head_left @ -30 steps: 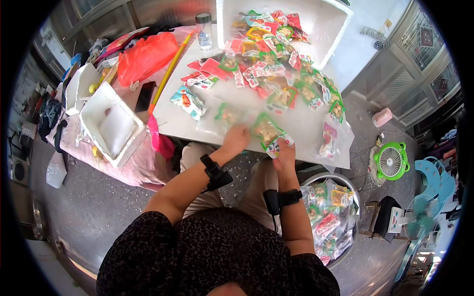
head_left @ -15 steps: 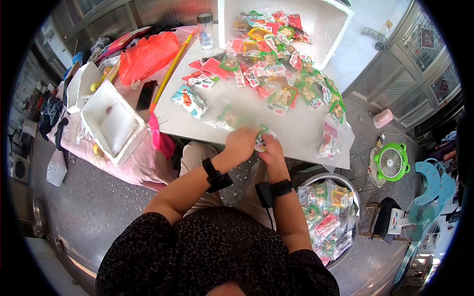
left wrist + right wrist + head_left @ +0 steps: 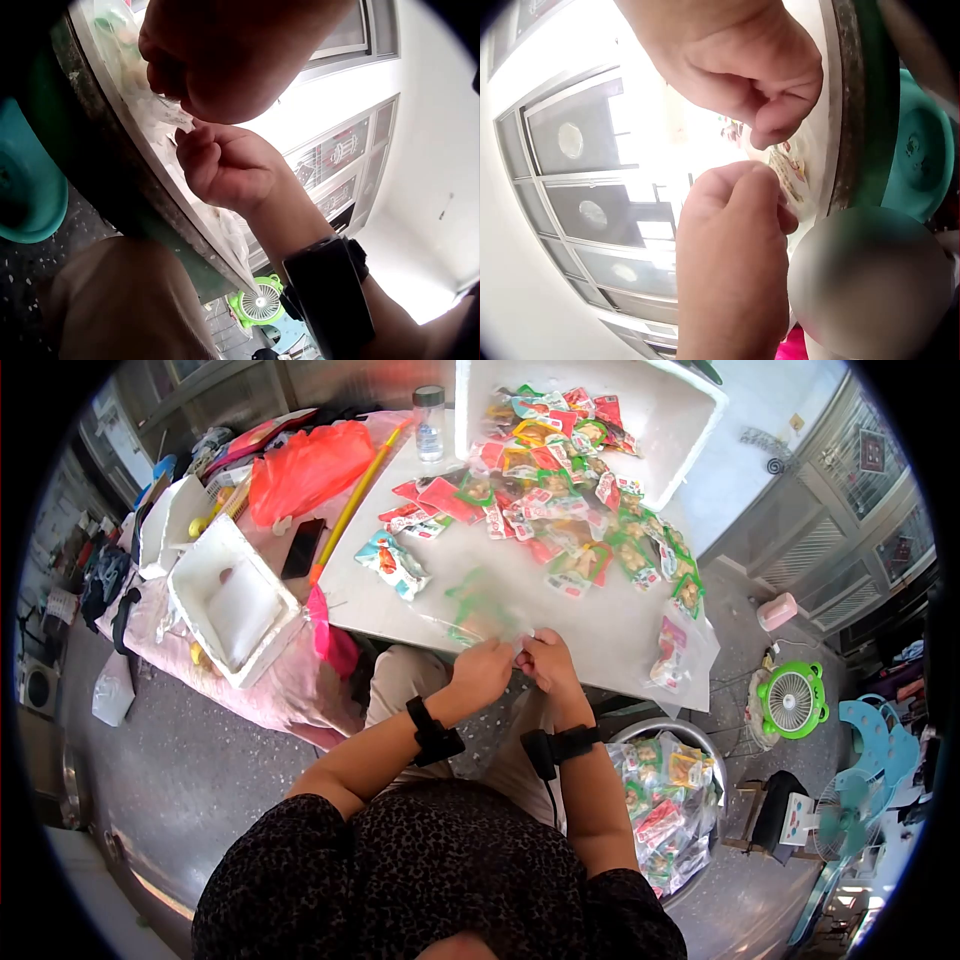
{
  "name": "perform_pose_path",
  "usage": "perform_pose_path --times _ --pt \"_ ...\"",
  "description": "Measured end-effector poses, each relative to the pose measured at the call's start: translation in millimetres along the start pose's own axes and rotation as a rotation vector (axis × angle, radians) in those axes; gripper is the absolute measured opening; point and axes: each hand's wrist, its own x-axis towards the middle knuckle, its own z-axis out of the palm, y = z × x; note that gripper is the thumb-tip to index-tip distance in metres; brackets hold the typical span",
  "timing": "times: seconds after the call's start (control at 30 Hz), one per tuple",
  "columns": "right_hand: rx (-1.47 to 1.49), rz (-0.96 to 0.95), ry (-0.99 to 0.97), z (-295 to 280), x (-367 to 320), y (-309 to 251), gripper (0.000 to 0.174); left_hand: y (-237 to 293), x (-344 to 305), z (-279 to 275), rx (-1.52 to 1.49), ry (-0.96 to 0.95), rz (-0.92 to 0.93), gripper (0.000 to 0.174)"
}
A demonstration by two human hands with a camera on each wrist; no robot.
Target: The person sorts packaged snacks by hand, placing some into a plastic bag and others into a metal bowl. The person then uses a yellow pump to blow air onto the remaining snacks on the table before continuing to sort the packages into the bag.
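Clear bag (image 3: 508,622), thin film, at the worktop's near edge; a green-edged packet (image 3: 478,605), blurred, appears to be inside it.

Left to right: a small white foam box (image 3: 240,605), rigid and grainy, is set on creased pink cloth (image 3: 270,705), with a crumpled glossy red bag (image 3: 308,472) behind it. A flat black phone (image 3: 303,548) is laid to its right, beside a straight yellow stick (image 3: 355,505). On the pale, smooth worktop (image 3: 350,600), a blue-and-white pouch (image 3: 395,564) is seen lying flat and a clear cylindrical bottle (image 3: 430,425) standing upright.

Left hand (image 3: 482,672): fingers curled, grip clamped on the bag's edge. Right hand (image 3: 546,660), just beside it: film pinched too, fingers folded; exact thumb contact is hidden.

Step in hand, as judged: bag edge being worked by both hands. Next move seems to call for light, even fingertip tension; slick film could slip.

Further right: glossy pillow-shaped packets (image 3: 550,490), red and green, are heaped up into a large white foam box (image 3: 690,430) lying on its side. A round metal basin (image 3: 715,745) below the worktop is filled with bagged packets (image 3: 665,810). A green plastic fan (image 3: 792,701) is seen farthest right.
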Motion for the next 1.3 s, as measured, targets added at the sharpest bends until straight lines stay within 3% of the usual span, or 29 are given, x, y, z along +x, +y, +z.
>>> perform_pose_path --times 0.07,0.17,0.27,0.37,0.5,0.57,0.67,0.77,0.87,0.97,1.07,1.17,1.27,1.3 --pt "0.125 0.005 -0.020 11.4 7.0 3.7 0.008 2.1 1.2 -3.1 -0.014 -0.016 -0.025 0.005" --pt "-0.022 0.034 -0.048 17.5 15.2 4.0 0.010 -1.4 -1.6 -4.7 -0.023 -0.024 -0.019 0.006" --pt "0.069 0.031 -0.052 33.5 -2.9 -17.0 0.014 -6.6 -6.3 -4.4 -0.067 0.015 0.011 0.006" --pt "0.149 0.068 -0.099 25.8 15.7 1.5 0.013 -9.9 -9.0 -3.1 -0.085 0.041 0.036 0.006" --pt "-0.207 0.074 -0.161 30.1 3.3 -7.8 0.012 -20.8 -18.0 -0.3 -0.040 -0.085 0.006 0.019" --pt "-0.486 0.012 -0.076 8.5 9.5 -8.4 0.014 -15.1 -21.6 -14.1 0.034 -0.066 0.057 0.024" --pt "-0.880 -0.546 0.296 -16.9 15.8 1.1 0.021 -12.5 -24.3 -22.9 0.148 0.008 0.158 0.028" --pt "-0.974 -0.920 0.440 -4.4 11.6 -9.9 0.025 -23.6 -28.3 -14.8 0.245 0.044 0.223 0.029" --pt "-1.299 -0.878 0.197 -16.6 28.6 1.3 0.027 -38.0 -24.4 -8.7 0.212 0.026 0.251 0.027" --pt "-1.393 -0.808 0.152 -11.3 15.1 -10.3 0.024 -46.7 -16.6 -16.9 0.058 0.022 0.225 0.022" --pt "-1.501 -0.580 0.075 -7.4 7.1 -23.9 0.021 -47.3 -3.2 -34.5 -0.125 0.031 0.181 0.020" --pt "-1.189 -0.895 0.197 -12.3 10.6 -27.7 0.015 -49.7 19.0 -57.4 -0.240 0.007 0.063 0.019" --pt "-1.065 -1.139 0.212 -7.1 -8.6 -73.5 0.012 -46.3 49.1 -83.0 -0.449 0.047 0.003 0.016" --pt "-1.016 -1.115 0.196 -4.5 -22.1 -91.6 0.011 -42.0 58.2 -93.2 -0.540 0.073 0.001 0.015"
